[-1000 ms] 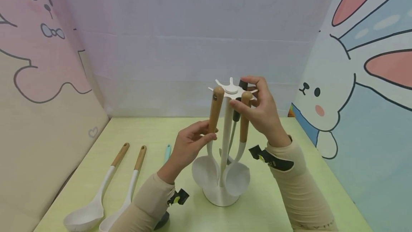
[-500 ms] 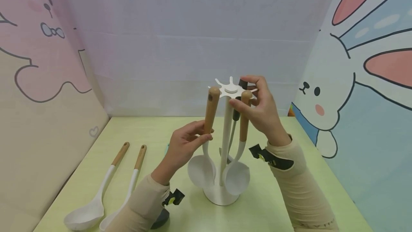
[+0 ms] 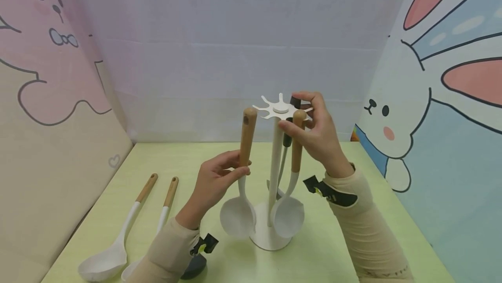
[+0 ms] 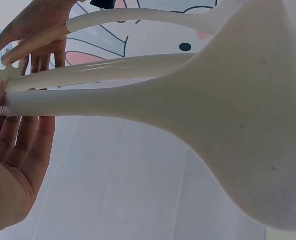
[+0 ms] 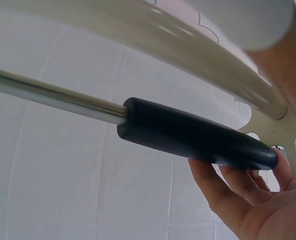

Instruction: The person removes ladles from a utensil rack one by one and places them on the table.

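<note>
My left hand (image 3: 213, 182) pinches a ladle (image 3: 237, 217) low on its wooden handle. The ladle is upright, its white bowl left of a white utensil rack (image 3: 274, 169) and its handle apart from the hooks. At the rack's top, my right hand (image 3: 323, 139) grips around the hooks from the right, thumb in front and fingers behind. Under that hand, a second white ladle (image 3: 289, 218) with a wooden handle hangs on the rack. Behind it hangs a tool with a black handle (image 5: 187, 132) and metal shaft, touched by the right fingers; its head is mostly hidden.
A white ladle-like utensil (image 3: 103, 263) lies on the table at the left. Beside it is another wooden-handled utensil (image 3: 170, 191), partly hidden by the left sleeve. A dark utensil head (image 3: 195, 269) shows below the left wrist. Cartoon-printed side walls and a pale backdrop (image 3: 235, 56) surround the table.
The left hand has moved left with the ladle, away from the rack's hooks. The turquoise handle on the table is now hidden behind that hand. My right hand stays at the rack's top.
</note>
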A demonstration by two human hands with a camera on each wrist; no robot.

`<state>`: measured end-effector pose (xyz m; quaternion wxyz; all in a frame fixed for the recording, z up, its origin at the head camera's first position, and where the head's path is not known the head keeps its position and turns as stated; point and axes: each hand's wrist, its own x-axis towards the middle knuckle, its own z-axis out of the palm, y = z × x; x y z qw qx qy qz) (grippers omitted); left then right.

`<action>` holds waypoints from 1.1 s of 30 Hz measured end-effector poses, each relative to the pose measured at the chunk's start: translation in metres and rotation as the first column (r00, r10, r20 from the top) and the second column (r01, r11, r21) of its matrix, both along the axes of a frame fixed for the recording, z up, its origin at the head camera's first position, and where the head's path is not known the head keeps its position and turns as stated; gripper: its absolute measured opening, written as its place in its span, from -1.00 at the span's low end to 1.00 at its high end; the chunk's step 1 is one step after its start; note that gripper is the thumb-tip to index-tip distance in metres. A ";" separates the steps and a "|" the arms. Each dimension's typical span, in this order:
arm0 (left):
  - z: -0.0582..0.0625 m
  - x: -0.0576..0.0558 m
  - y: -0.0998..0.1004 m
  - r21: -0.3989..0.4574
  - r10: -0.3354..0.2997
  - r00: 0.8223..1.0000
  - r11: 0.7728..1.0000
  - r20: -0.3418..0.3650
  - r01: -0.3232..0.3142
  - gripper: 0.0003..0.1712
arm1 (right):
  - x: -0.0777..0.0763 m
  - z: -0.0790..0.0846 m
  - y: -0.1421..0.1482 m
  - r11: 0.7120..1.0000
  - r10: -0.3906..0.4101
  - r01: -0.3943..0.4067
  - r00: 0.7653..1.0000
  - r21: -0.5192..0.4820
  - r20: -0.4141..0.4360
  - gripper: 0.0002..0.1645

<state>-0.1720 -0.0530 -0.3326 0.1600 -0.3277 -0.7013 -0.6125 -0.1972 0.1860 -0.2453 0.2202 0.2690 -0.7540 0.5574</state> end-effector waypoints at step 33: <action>-0.054 -0.021 -0.019 -0.085 0.086 0.884 0.995 0.460 -0.052 -0.66 | -0.002 -0.004 -0.002 1.000 -0.007 0.006 1.000 -0.023 -0.026 0.20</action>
